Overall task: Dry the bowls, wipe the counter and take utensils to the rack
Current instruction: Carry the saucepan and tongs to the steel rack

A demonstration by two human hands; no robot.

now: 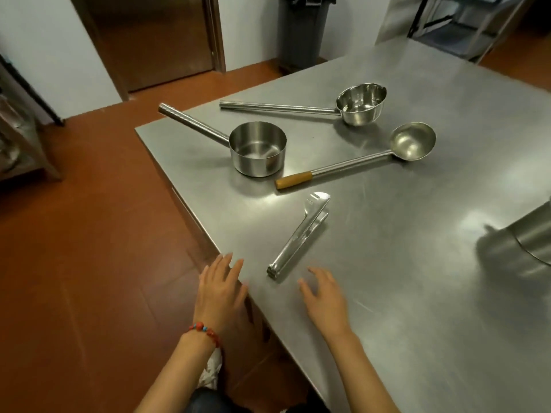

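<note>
Steel tongs lie closed on the steel counter, their hinge end toward me. My left hand hovers over the counter's near edge, fingers straight, just left of the tongs. My right hand is over the counter right of the hinge end, fingers loosely spread, holding nothing. Farther back lie a wooden-handled ladle, a straight-sided long-handled pot and a round long-handled scoop.
A large steel vessel shows partly at the right edge. The counter's left edge drops to a red tiled floor. A door and a grey bin stand at the back.
</note>
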